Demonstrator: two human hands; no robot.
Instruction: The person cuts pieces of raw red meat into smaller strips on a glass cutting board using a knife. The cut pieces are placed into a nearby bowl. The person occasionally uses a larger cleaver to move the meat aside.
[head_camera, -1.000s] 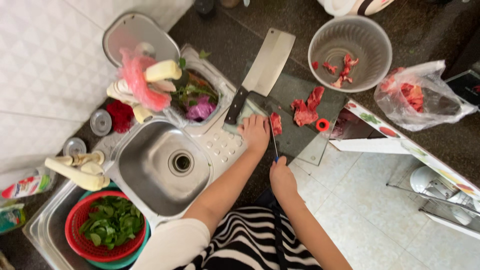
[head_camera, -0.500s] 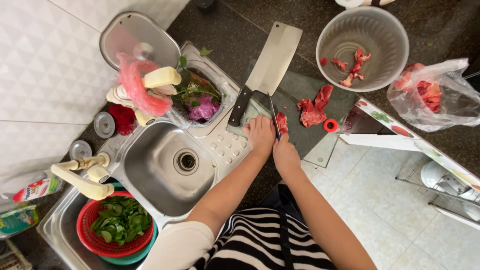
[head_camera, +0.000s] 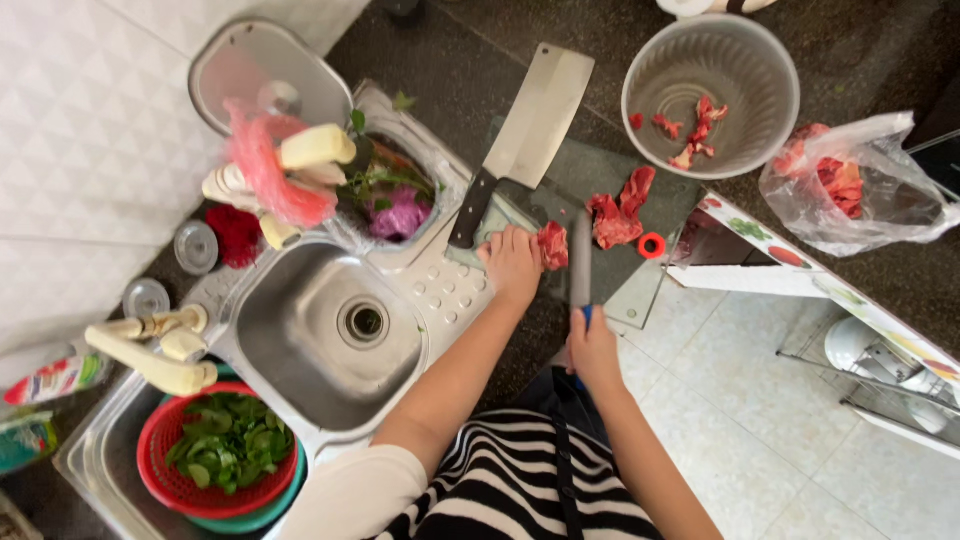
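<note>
- Left hand (head_camera: 512, 262) lies flat-curled on a small piece of raw red meat (head_camera: 552, 245), fingers pressing it onto the glass cutting board (head_camera: 640, 290); the grip is closed down on the meat, fingertips just beside the blade
- Right hand (head_camera: 592, 350) has its grip wrapped fully round the blue handle of a narrow knife (head_camera: 581, 262); the blade points away from the body and stands touching, or just right of, the held meat
- The meat being worked sits at the near left part of the board; a larger lump of meat (head_camera: 615, 215) lies further right on the same board
- A big cleaver (head_camera: 525, 135) rests at the far left of the board, handle towards the sink (head_camera: 330, 330), untouched
- Far right: plastic bowl (head_camera: 712, 95) with a few cut pieces; a clear bag (head_camera: 860, 185) with more meat on the dark counter (head_camera: 470, 80)
- Risk, judged: the left fingertips are very close to the blade; wet meat may slide and bring a finger under the edge
- Risk, judged: the glass board overhangs the counter edge on the near right; downward pressure there could tip or shift it
- Risk, judged: the cleaver's handle juts near the left wrist; a bump could send it into the sink
</note>
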